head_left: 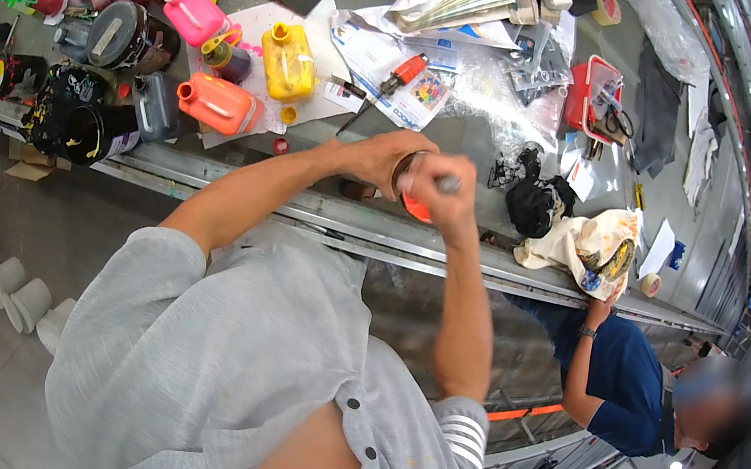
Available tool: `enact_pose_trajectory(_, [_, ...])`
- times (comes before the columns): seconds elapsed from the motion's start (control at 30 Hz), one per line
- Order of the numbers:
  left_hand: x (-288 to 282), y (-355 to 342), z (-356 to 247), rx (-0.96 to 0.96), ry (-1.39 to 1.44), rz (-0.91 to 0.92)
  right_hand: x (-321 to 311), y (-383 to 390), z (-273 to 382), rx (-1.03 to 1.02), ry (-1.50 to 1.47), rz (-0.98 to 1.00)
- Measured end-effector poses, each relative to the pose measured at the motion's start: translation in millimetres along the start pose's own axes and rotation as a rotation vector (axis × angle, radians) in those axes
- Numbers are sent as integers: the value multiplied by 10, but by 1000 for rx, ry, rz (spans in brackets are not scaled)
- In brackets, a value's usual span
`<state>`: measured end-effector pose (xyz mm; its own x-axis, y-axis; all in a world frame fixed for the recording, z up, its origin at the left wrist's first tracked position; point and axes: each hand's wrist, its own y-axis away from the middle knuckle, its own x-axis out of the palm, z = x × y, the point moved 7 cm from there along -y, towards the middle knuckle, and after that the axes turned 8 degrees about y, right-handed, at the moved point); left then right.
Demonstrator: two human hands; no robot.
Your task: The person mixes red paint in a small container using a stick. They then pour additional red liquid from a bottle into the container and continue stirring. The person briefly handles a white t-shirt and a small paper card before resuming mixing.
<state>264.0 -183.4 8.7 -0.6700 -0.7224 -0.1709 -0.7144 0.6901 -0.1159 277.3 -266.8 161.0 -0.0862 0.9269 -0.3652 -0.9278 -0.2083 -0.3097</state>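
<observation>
At the near edge of the workbench, my left hand (387, 160) curls round the side of a small round container (416, 209) with orange showing in it. Over this container my right hand (443, 192) is closed in a fist round a stick-like tool with a rounded grey end (447, 185); its lower part is hidden by the hand. Just beyond my left hand lies a red-and-black screwdriver (404, 75). Left of that stand a yellow jug (289, 64) with its cap off and an orange jug (219, 104). A small red cap (281, 147) rests near my left forearm.
Pink, red and dark jugs and black tubs (134, 38) crowd the left. Papers and clear plastic (500, 96) cover the middle. On the right are a red basket (593, 97), black cloth (538, 198) and a stained cloth (584, 246), touched by a co-worker's hand (599, 312).
</observation>
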Motion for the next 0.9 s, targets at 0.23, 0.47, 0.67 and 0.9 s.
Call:
enact_pose_trajectory(0.23, [-241,209,-267,-58,172,-118,-653,-403,482,220,-717,3])
enact_pose_trajectory(0.47, [291,451,-154,-4,47,-757,304,57,230,-70,-59,215])
enact_pose_trajectory(0.67, [45,134,-372,67,23,-397,-362,-296,124,436,-532,335])
enact_pose_trajectory(0.9, [-122,59,-223,143,17,-158,-61,2,352,213,-239,127])
